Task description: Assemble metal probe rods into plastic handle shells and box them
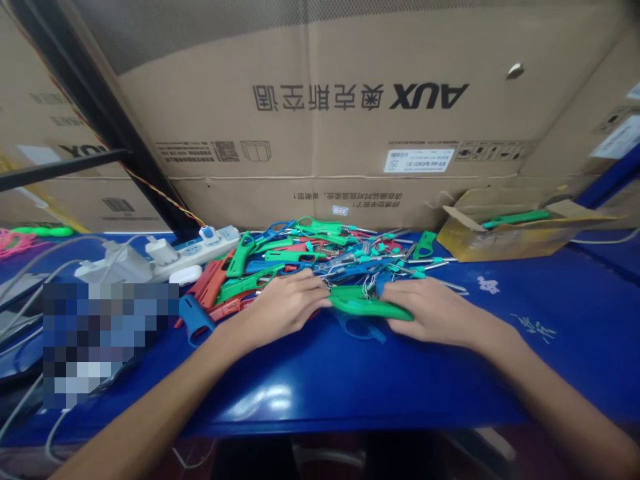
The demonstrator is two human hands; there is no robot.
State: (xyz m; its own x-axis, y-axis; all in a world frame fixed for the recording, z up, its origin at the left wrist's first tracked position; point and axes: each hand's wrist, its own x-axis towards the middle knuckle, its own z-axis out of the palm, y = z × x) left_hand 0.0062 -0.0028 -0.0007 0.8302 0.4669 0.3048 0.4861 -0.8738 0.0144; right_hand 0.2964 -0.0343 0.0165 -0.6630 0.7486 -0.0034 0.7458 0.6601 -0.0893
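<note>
My left hand (295, 303) is closed, its fingertips pinching the left end of a green lighter body (363, 303) of the long-nosed kind. On the other side my right hand (425, 310) closes round the right end of the same piece. Thin white wires rise beside it, and a bit of blue plastic shows at the right fingertips; whether it is gripped I cannot tell. A see-through blue part (363, 328) shows just below the green body. Behind both hands spreads a heap of long lighters (300, 256) in green, red and blue, several with metal tubes.
A power strip (197, 252) with chargers and a white case (185, 275) stand at the left on the blue tabletop (320, 393). An open carton (505, 243) holding a green lighter is at the back right. A large cardboard sheet (320, 127) walls off the back.
</note>
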